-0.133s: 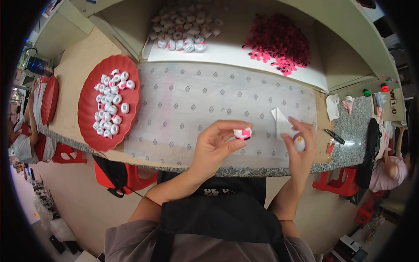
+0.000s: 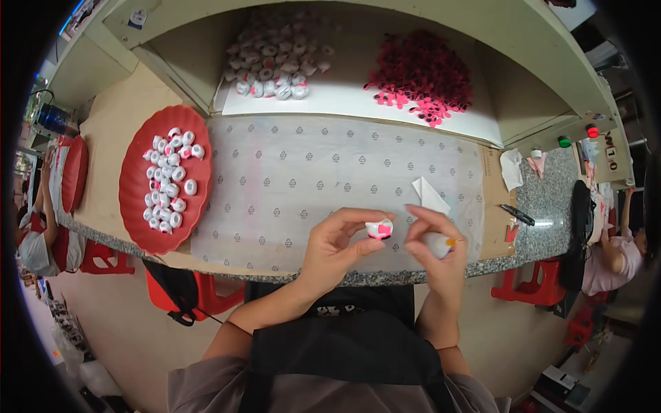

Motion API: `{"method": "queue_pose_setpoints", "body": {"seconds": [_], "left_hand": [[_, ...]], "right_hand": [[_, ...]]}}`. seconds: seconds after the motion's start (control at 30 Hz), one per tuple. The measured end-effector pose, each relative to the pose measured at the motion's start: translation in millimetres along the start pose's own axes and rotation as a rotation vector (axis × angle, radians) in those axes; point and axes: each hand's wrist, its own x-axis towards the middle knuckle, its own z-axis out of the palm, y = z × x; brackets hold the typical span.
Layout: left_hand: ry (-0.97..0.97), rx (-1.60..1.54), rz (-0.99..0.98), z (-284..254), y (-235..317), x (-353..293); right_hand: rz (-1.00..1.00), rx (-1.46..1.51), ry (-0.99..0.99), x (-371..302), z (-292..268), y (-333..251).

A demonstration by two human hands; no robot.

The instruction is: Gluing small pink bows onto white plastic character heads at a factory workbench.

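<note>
White piece [image 2: 379, 229] above symbol-patterned sheet [image 2: 303, 165]

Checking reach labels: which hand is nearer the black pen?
Right. The right hand is left of the black pen; the left hand is farther left, holding a white-and-pink piece.

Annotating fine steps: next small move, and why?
Likely bring the right hand to the pink-and-white piece: the left hand pinches it, while the right's thumb and forefinger stand apart beside it, a white object in that grip.
</note>
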Motion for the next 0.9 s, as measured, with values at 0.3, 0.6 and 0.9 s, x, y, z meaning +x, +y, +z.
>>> {"method": "queue_pose_setpoints", "body": {"seconds": [0.3,0.6,0.9], "left_hand": [[-0.115,0.111,0.082,-4,6,-14],[0.013,0.745,0.167,-18,45,-11],[0.498,2.023,0.249,-112,143,-32]], "right_hand": [[0.038,0.367,-0.226,-8,11,15],[-0.022,0.153,-0.297,7,19,10],[-0.062,-0.062,-0.151,48,-69,3]]}}
